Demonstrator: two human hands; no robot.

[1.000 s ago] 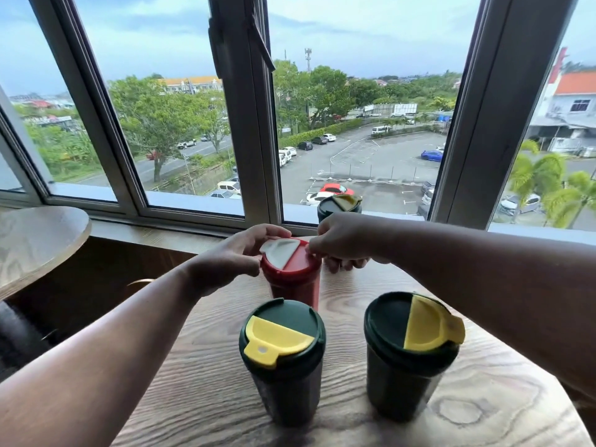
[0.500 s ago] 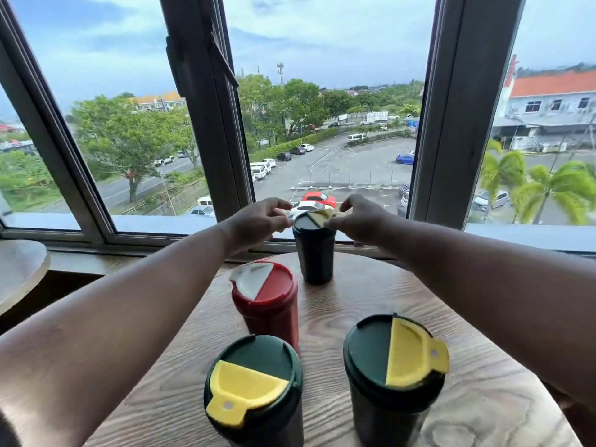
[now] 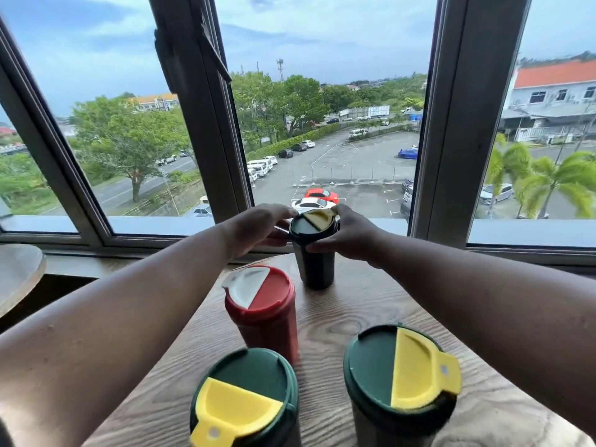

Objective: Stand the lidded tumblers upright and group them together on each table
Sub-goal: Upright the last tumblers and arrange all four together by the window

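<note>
Several lidded tumblers stand upright on a round wooden table (image 3: 354,317). The far dark green tumbler (image 3: 316,262) with a yellow flap stands near the window edge. My left hand (image 3: 258,227) grips its rim from the left and my right hand (image 3: 348,233) grips it from the right. A red tumbler (image 3: 264,314) with a white flap stands in the middle. Two green tumblers with yellow flaps stand nearest me, one front left (image 3: 245,398), one front right (image 3: 400,382).
A window frame (image 3: 451,124) and sill (image 3: 161,227) run just behind the table. Part of a second wooden table (image 3: 16,272) shows at the left edge, with a dark gap between the two tables.
Both hands left the red tumbler and reached forward to the far green tumbler, closing on its rim. The view tilted up and back.
</note>
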